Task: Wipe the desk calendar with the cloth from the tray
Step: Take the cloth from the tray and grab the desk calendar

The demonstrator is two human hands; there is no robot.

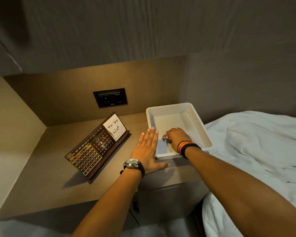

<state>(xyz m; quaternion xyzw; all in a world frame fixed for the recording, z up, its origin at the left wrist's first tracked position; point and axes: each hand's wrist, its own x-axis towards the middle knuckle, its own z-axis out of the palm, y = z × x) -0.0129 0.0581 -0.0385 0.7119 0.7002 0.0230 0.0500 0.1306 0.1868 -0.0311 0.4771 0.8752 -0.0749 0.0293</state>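
A dark wooden desk calendar [94,147] with a gold grid and a white "To Do List" note leans back on the bedside table [46,171]. To its right stands a white plastic tray [197,124]. My right hand [177,138] reaches into the tray, fingers closed on a small pinkish cloth [166,137], mostly hidden under the hand. My left hand [148,150], wearing a watch, lies flat with fingers spread on the table against the tray's left wall.
A black wall socket [110,98] is set in the back panel above the calendar. A bed with white sheets [256,151] borders the table on the right. Wooden walls enclose the table at the left and back.
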